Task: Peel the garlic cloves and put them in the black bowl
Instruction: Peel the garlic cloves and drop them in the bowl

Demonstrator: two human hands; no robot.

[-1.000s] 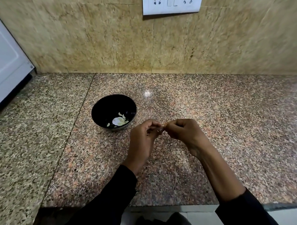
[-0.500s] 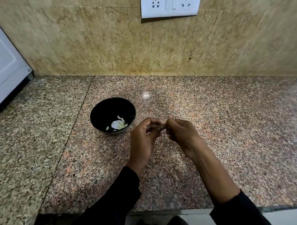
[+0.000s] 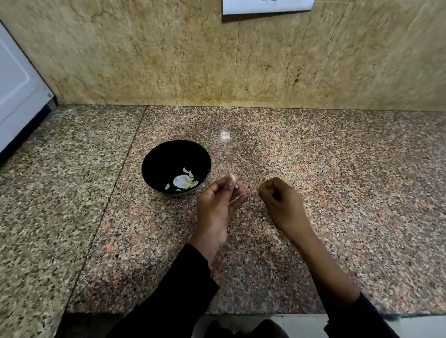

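Black bowl (image 3: 176, 166) sits at 9 o'clock of the hands, on the granite surface (image 3: 343, 199), just beside the left hand. Inside, low in the bowl toward 5 o'clock: pale pieces (image 3: 183, 181), peeled garlic by the look of them, though some could be skin; can't tell.

Left hand (image 3: 216, 207): fingers (image 3: 230, 180) curled, tips pinching a small pale garlic clove (image 3: 231, 177), mostly hidden by the tips. It's held above the surface at 3 o'clock of the bowl rim.

Right hand (image 3: 281, 204), apart from the left at its 3 o'clock: fingers closed in a loose fist, tips pinching a pale scrap (image 3: 260, 188), probably torn skin; too small and blurred to confirm.

Handling, as judgement:
- clove is very light, firm, smooth and likely slippery once bare; a pinch across the flat sides should hold it, with moderate pressure so it doesn't squirt out
- skin is papery, tears easily and clings to fingers; best started from the root or tip end with a nail
- drop into the bowl is short, low risk
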